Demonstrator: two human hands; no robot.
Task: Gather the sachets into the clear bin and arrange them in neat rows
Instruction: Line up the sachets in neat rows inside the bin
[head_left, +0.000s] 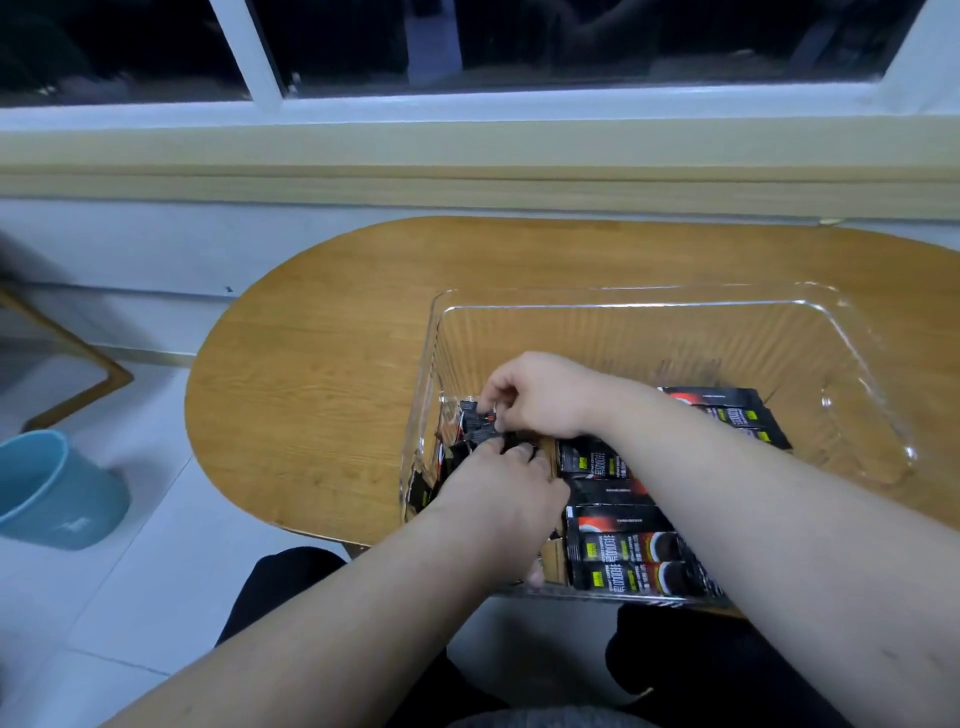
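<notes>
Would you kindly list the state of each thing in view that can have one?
clear bin: open-topped, upright on the table, far half bare.
sachets: lying flat in rows along the bin's near side.
sachets at the left end: jumbled, some tilted.
left hand: inside the bin, fingers among the jumbled sachets; grip unclear.
right hand: pinching a sachet end.
blue bucket: upright on the floor.
window: shut, dark outside.

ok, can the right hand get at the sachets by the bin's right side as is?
Probably yes. The right hand is already inside the open-topped bin, busy at its left end, and nothing covers those sachets; only its own forearm crosses nearby.
</notes>
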